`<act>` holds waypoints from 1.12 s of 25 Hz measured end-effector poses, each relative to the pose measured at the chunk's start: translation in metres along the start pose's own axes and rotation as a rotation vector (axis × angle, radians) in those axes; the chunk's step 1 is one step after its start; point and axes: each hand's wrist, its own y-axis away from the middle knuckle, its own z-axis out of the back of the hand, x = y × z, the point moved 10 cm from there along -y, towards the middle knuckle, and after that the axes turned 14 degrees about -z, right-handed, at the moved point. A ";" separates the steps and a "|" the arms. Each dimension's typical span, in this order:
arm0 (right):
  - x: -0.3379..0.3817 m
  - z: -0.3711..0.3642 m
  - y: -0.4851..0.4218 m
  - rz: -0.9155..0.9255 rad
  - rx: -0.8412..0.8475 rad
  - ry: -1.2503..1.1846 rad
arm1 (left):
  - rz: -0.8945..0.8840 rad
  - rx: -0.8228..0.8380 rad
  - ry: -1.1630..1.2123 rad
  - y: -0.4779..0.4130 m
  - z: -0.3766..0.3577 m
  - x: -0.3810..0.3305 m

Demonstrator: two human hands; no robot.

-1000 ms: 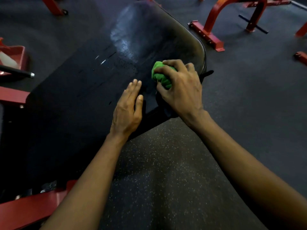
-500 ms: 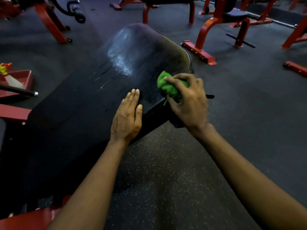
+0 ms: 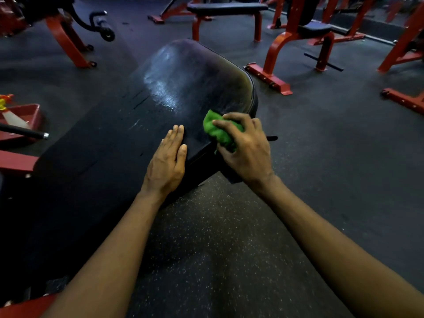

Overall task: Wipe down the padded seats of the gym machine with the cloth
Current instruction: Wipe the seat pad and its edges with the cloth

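A long black padded seat (image 3: 110,157) of a red-framed gym machine runs from the lower left to the upper middle, with a shiny wet patch near its far rounded end. My right hand (image 3: 245,150) grips a bunched green cloth (image 3: 218,131) against the pad's right edge. My left hand (image 3: 168,161) rests flat on the pad with straight fingers, just left of the cloth.
Dark speckled rubber floor (image 3: 229,249) lies below and to the right. Red bench frames (image 3: 275,58) and a flat black bench (image 3: 227,6) stand beyond the pad. A red tray with a spray bottle (image 3: 6,111) and a black bar (image 3: 25,131) sit at the left.
My right hand has slid the cloth from the pad's top surface down to its right edge, towards me. My view has tilted up, showing more gym equipment. My left hand stays in place.
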 end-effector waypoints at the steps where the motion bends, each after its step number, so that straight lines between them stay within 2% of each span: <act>1: -0.009 0.007 -0.005 -0.054 -0.054 -0.023 | -0.011 0.000 -0.009 0.001 0.000 -0.001; 3: -0.018 0.010 -0.003 -0.169 -0.130 -0.096 | -0.018 -0.019 -0.030 0.001 0.001 -0.001; 5: -0.008 -0.002 0.017 -0.191 -0.135 -0.162 | -0.026 -0.035 -0.045 0.001 0.000 -0.002; 8: 0.021 -0.028 0.049 -0.021 -0.012 -0.165 | -0.037 -0.039 -0.050 0.002 0.001 0.000; 10: 0.020 -0.025 0.047 0.033 -0.012 -0.144 | -0.028 -0.034 -0.045 0.003 0.001 0.002; 15: -0.035 0.017 -0.002 -0.225 -0.255 -0.196 | -0.021 -0.041 -0.057 0.004 0.000 0.001; 20: -0.033 0.002 0.020 -0.367 -0.259 -0.307 | -0.029 -0.055 -0.078 0.004 0.002 0.000; 25: 0.019 -0.035 0.066 -0.056 -0.007 -0.247 | -0.055 -0.063 -0.091 0.003 0.000 0.003; 28: 0.012 -0.028 0.054 -0.014 -0.055 -0.205 | -0.041 -0.064 -0.079 0.003 0.001 0.002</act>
